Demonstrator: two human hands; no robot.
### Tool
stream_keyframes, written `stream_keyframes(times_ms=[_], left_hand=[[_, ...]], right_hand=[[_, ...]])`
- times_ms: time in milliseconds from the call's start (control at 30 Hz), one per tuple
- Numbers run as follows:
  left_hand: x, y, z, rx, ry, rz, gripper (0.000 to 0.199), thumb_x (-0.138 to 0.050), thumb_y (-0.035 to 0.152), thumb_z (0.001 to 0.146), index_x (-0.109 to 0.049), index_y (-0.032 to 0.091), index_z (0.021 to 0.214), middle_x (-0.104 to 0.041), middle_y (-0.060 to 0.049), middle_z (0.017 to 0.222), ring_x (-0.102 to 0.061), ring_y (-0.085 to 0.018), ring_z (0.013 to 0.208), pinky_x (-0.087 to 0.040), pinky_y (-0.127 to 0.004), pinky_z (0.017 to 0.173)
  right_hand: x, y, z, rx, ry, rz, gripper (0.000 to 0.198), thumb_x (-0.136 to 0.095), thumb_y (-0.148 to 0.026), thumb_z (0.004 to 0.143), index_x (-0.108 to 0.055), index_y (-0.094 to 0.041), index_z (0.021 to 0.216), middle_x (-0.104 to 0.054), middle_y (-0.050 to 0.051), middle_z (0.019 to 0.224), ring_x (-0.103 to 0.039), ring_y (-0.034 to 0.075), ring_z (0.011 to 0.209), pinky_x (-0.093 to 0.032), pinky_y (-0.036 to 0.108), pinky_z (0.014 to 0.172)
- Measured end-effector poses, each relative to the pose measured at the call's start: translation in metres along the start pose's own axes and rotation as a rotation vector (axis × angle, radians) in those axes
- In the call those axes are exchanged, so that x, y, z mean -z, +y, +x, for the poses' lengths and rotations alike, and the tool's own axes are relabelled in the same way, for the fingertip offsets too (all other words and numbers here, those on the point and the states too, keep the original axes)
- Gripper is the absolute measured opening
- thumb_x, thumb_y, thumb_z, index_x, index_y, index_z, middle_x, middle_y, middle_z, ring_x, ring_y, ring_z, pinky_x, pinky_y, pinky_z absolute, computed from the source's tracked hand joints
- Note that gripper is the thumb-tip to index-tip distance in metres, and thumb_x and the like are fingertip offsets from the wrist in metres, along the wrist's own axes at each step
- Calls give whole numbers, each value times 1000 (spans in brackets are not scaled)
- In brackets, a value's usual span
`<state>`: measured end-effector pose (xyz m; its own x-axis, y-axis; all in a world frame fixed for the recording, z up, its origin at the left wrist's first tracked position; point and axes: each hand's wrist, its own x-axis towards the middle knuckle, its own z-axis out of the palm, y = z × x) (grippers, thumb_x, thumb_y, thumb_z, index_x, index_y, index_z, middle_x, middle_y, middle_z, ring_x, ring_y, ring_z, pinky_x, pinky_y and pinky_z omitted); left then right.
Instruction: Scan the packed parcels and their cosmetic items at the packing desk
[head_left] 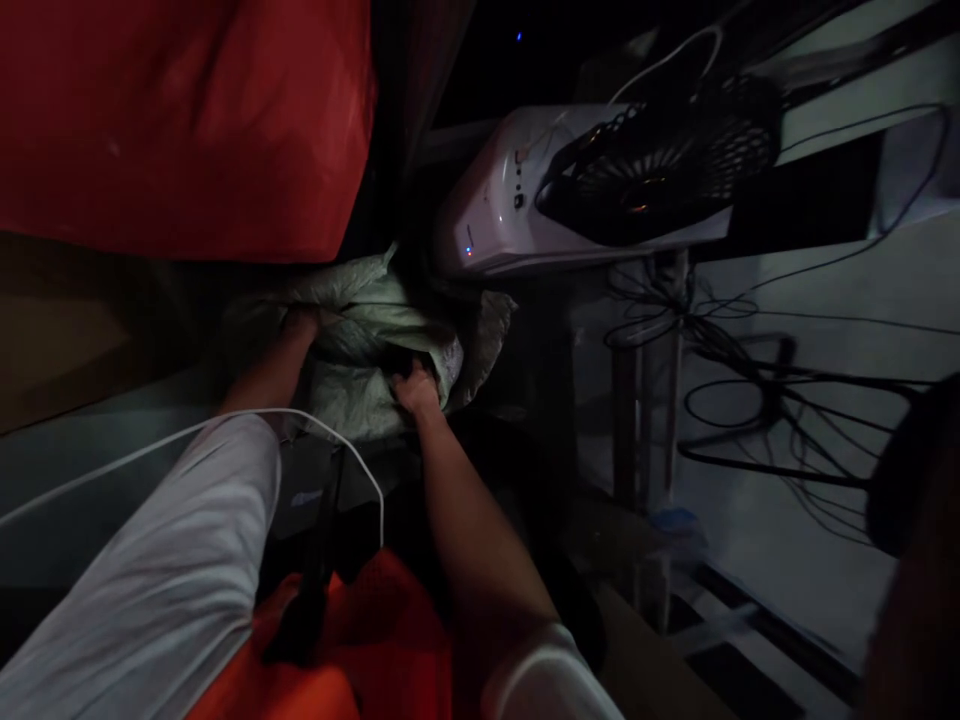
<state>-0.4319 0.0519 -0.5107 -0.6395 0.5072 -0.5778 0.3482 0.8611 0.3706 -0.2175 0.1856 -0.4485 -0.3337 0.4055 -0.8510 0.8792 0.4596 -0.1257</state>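
Touching the crinkled sack (352, 400) left of frame centre, left hand (303, 322) and right hand (417, 388) sit apart, likely spreading its mouth, though I cannot tell either grip.

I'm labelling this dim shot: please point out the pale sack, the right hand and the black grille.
Pale sack (354, 397), head view: its near side.
Right hand (418, 388), head view: back of the hand.
Black grille (660, 172), head view: its slats.

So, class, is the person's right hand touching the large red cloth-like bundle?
No, the right hand is at the opening of the crumpled pale-green sack, apart from the red bundle.
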Motion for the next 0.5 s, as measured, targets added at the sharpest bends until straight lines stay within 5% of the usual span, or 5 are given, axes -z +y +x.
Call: stream_keyframes(times_ms=[200,333,500], left_hand=[[-6,-3,-61,179,-62,106,87,-77,44,84,-39,1,149,-49,-35,144,-57,-45,127,-49,-50,103],[7,-14,-111,85,-33,132,115,-85,32,70,-19,16,164,-27,-27,164,-47,-46,140,-45,-50,111],[76,-27,-170,21,-99,-200,108,-80,50,72,-29,19,162,-53,-17,152,-54,-37,137,-45,-47,116]], right_hand=[[1,-2,-7,28,27,9,74,-47,-33,101,-22,-3,163,-47,23,155,-45,28,146,-34,35,121],[5,-1,-18,18,27,22,72,-46,-31,101,-22,-1,162,-50,25,152,-48,29,144,-38,34,118],[12,3,-32,-9,10,61,61,-46,-30,103,-35,-4,157,-59,22,143,-58,27,135,-44,33,112]])
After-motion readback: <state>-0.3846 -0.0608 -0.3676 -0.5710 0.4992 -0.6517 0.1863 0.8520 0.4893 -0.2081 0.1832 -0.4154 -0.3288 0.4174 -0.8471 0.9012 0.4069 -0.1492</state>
